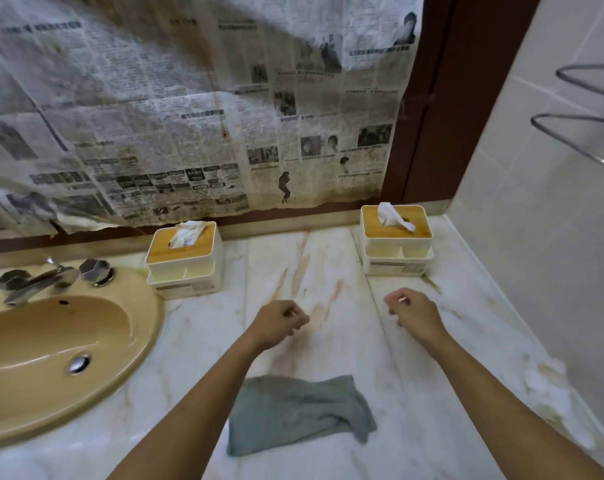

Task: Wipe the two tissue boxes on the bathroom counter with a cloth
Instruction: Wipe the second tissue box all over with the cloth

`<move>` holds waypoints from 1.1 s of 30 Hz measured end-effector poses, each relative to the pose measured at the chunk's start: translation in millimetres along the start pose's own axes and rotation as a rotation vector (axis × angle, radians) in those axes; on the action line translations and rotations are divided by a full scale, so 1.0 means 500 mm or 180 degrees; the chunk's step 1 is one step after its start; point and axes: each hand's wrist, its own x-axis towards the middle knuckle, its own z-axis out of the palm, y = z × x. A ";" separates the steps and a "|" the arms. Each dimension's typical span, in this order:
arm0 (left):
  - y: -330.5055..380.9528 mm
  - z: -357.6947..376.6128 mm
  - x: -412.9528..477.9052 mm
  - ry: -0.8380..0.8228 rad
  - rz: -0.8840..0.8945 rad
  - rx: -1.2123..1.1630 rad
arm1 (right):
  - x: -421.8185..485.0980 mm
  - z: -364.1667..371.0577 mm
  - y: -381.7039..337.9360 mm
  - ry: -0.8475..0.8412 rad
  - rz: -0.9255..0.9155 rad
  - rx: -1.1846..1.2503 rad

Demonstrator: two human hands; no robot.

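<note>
Two white tissue boxes with wooden lids stand at the back of the marble counter [342, 344]. The left tissue box [184, 259] is beside the sink; the right tissue box [395, 240] is near the right wall. A tissue sticks out of each lid. A grey-green cloth [298, 412] lies crumpled on the counter near the front edge, between my forearms. My left hand [279, 323] and my right hand [414, 313] hover above the counter, in front of the boxes. Both have loosely curled fingers and hold nothing.
A beige sink [51, 351] with a chrome tap [37, 280] takes up the left of the counter. Newspaper [189, 116] covers the mirror behind. A tiled wall [542, 254] with a metal rack [584, 123] closes off the right side.
</note>
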 end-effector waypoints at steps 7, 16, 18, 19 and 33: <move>0.217 0.038 0.205 0.0052 -0.0020 -0.1262 | 0.183 -0.122 -0.070 0.1418 0.0011 0.0514; 0.287 0.087 0.384 0.0349 -0.0458 -0.1248 | 0.305 -0.168 -0.061 0.0436 0.0597 0.0402; 0.291 0.093 0.392 0.0236 -0.0494 -0.1362 | 0.317 -0.165 -0.064 0.0235 0.0727 0.0495; 0.292 0.096 0.394 0.0146 -0.0503 -0.1422 | 0.324 -0.163 -0.065 0.0195 0.0769 0.0511; 0.257 0.032 0.302 0.0025 -0.0287 -0.1707 | 0.242 -0.118 -0.116 0.0240 0.0949 0.1190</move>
